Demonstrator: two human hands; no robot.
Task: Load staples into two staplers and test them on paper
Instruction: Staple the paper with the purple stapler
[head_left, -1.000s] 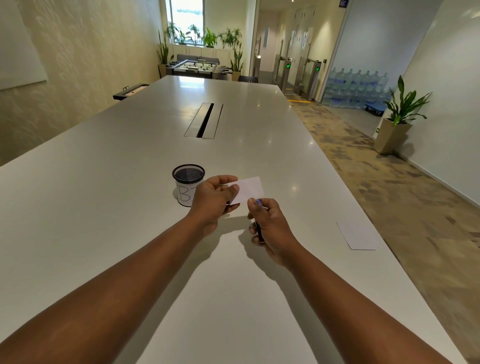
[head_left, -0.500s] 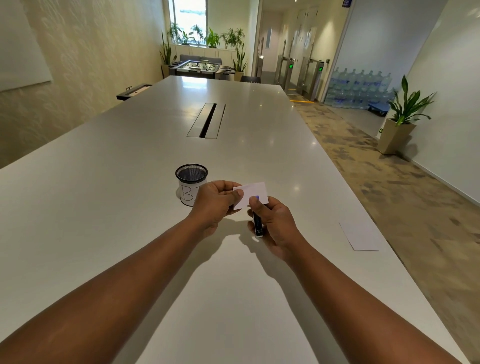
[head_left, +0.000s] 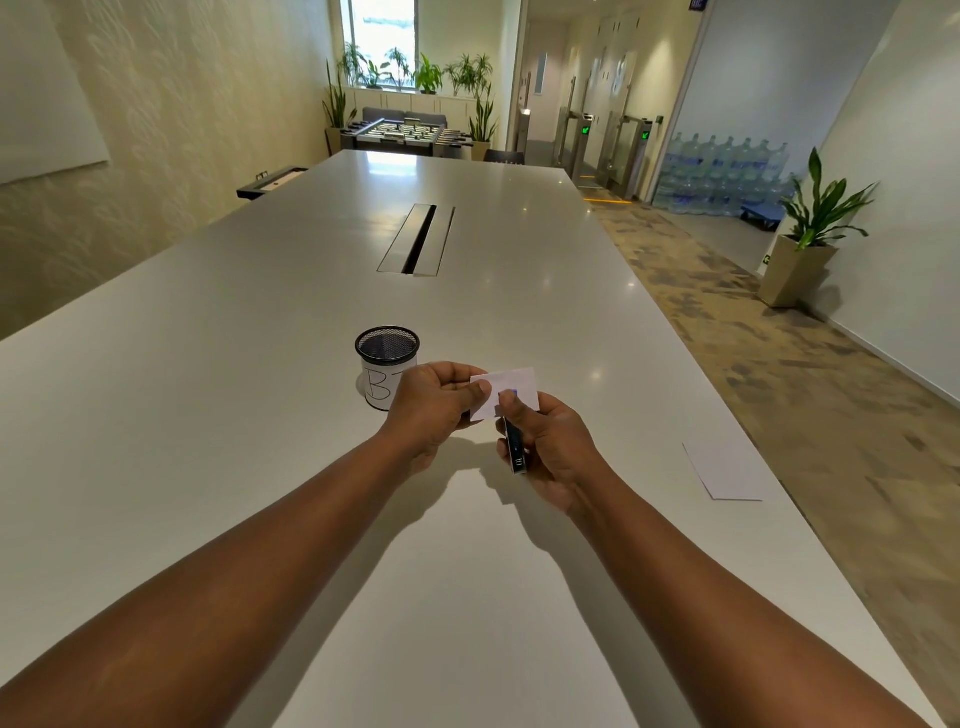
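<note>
My left hand (head_left: 434, 402) pinches a small white paper slip (head_left: 514, 387) by its left edge, held above the white table (head_left: 208, 415). In my right hand (head_left: 553, 447) is a small dark stapler (head_left: 514, 447) with a blue tip. Its front end lies over the lower edge of the slip, and my thumb presses on top. The stapler's rear end points toward me. No second stapler is visible.
A black mesh cup (head_left: 387, 366) labelled "B" stands just left of my left hand. A second white paper sheet (head_left: 724, 470) lies near the table's right edge. A cable slot (head_left: 418, 239) runs along the table's middle, farther away.
My right hand has raised the stapler and brought its front end onto the slip. Both hands have drawn slightly closer together; the slip stays in my left hand.
</note>
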